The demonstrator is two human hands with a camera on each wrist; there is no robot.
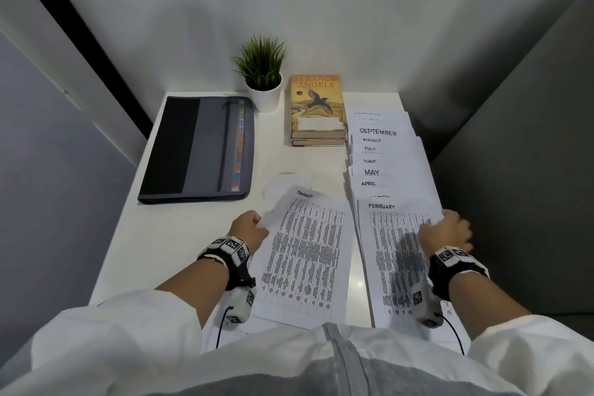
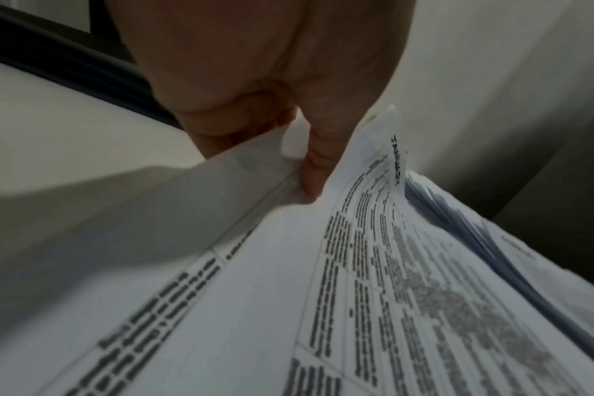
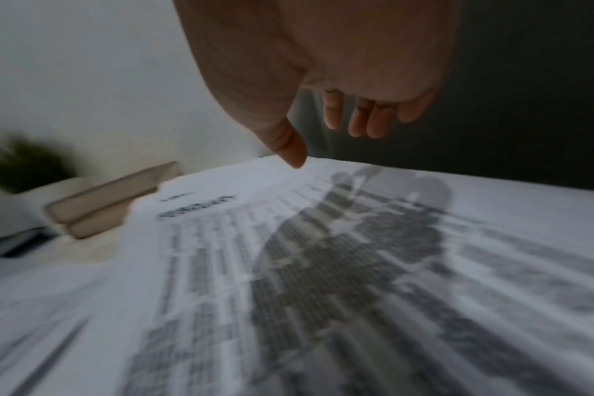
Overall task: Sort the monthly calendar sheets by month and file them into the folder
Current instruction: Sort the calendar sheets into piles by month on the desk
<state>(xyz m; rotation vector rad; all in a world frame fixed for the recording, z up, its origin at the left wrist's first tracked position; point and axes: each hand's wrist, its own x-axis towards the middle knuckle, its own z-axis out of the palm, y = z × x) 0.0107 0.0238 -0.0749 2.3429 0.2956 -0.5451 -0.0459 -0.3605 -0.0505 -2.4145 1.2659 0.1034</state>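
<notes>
Sorting looks nearly done: the left hand [image 1: 249,228] pinches the white printed January sheet [image 1: 305,254] at its nine-o'clock edge, thumb on top. The right hand [image 1: 446,230], fingers [image 3: 363,120] released, hovers over the fanned February-topped paper stack [image 1: 395,212]. My guess: January goes on top, then everything into the closed grey zip folder [image 1: 199,148] at ten o'clock on the white table [image 1: 154,244].

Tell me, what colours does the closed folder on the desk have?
The folder is black and grey, with a multicoloured strip of tabs along one edge; the head view shows it best.
</notes>
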